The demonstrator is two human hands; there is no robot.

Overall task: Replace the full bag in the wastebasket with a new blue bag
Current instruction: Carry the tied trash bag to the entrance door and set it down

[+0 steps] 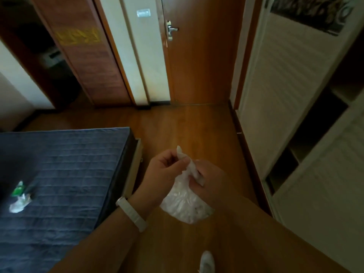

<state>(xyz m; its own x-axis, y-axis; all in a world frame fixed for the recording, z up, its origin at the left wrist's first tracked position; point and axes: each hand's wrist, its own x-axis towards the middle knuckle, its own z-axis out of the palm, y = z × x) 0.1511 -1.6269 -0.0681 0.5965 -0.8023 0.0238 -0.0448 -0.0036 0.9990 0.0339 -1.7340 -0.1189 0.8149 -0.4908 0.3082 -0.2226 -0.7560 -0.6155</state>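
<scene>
bag: white plastic bag [184,201], bulging with contents, hangs in mid-air over the floor, centre-low in frame; neck twisted upward, loose tail sticking up at 12 o'clock of the hands.
left hand: left hand [164,170] fingers curled, pinching the neck's upper tail between thumb and fingers; white wristband [131,213] on that wrist.
right hand: right hand [211,182] closed around the neck just under the left, fingers pressed into the plastic; the two hands touch.
wastebasket: not in frame; no blue bag seen either.
floor: wooden floor [187,127] bare from the hands out to the door at 12 o'clock, a clear strip running between bed and wardrobe.
bed: bed [59,174] with dark blue quilted cover at 9 o'clock; its corner edge sits near the left forearm, light wooden frame edge showing below the cover.
on bed: small white and green wrapper [19,196] lying far left, well apart from the hands.
wardrobe: white slatted wardrobe [285,95] along 3 o'clock, sliding door part open, dark shelves showing; base edge close to the right arm.
door: brown door [201,56] shut, metal handle [171,29] at its left edge.
foot: pale shoe tip [206,261] at 6 o'clock, blurred.
</scene>
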